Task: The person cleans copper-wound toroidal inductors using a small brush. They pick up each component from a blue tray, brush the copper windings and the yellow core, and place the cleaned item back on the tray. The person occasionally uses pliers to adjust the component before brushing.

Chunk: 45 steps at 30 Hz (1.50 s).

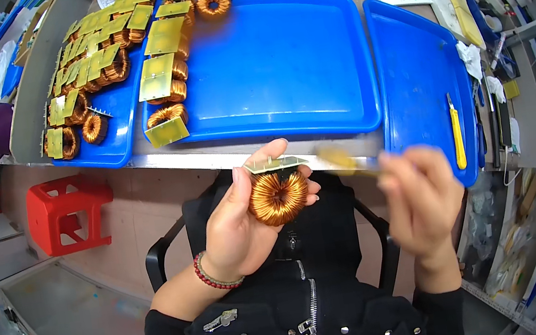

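Observation:
My left hand (238,220) holds a copper-wound toroidal coil (279,198), its fingers behind it and its thumb at the side. A small circuit board (276,164) lies across the coil's top, with pins sticking up from it. To the right, my right hand (422,193) is closed and blurred by motion. It grips what looks like a brush (337,159), whose yellowish head points at the board but stays apart from it. The brush's handle is mostly hidden in my fingers.
Rows of coils with boards (95,54) crowd the left blue tray (121,137). More stand along the left side of the middle blue tray (279,55). A yellow-handled knife (458,139) lies in the right blue tray (407,77). A red stool (70,214) stands below the table.

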Each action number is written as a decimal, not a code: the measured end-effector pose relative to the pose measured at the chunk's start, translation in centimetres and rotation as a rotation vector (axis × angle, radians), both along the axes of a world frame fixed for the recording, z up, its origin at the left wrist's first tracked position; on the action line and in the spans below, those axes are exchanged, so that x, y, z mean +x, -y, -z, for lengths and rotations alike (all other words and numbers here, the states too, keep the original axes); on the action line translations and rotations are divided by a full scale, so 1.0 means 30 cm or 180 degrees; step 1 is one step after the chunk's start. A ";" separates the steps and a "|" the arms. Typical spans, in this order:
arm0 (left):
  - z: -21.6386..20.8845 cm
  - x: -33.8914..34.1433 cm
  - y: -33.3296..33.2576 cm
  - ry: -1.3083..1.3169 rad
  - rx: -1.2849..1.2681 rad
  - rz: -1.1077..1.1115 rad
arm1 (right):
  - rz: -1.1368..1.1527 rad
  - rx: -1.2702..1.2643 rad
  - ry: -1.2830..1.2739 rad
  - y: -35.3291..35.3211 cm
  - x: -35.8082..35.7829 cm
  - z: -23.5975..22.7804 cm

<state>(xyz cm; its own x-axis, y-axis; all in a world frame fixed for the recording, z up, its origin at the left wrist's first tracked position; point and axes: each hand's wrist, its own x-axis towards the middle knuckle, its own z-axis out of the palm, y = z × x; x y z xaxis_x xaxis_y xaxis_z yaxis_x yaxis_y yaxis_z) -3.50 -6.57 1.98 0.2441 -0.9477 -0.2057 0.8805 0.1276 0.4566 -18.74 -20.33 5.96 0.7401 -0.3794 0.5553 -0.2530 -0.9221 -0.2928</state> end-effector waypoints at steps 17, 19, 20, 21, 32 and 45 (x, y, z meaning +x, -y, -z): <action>0.113 -0.015 -0.031 -0.0036 -0.0139 -0.0116 | 0.0089 0.0899 -0.0420 -0.125 0.023 0.015; 0.105 -0.001 -0.051 -0.0016 -0.0163 -0.0148 | 0.0046 0.0844 -0.0354 -0.137 0.036 0.020; 0.105 0.005 -0.046 0.0006 -0.0189 -0.0122 | 0.0086 0.0821 -0.0349 -0.139 0.036 0.026; 0.097 0.007 -0.030 0.0026 -0.0245 -0.0082 | 0.0141 0.0768 -0.0344 -0.135 0.032 0.023; 0.087 0.012 -0.023 0.0147 0.0020 -0.0107 | 0.0032 0.0720 -0.0298 -0.132 0.033 0.054; 0.108 0.029 0.010 0.0172 0.0073 -0.0140 | -0.0877 0.2750 -0.0081 -0.128 0.016 0.001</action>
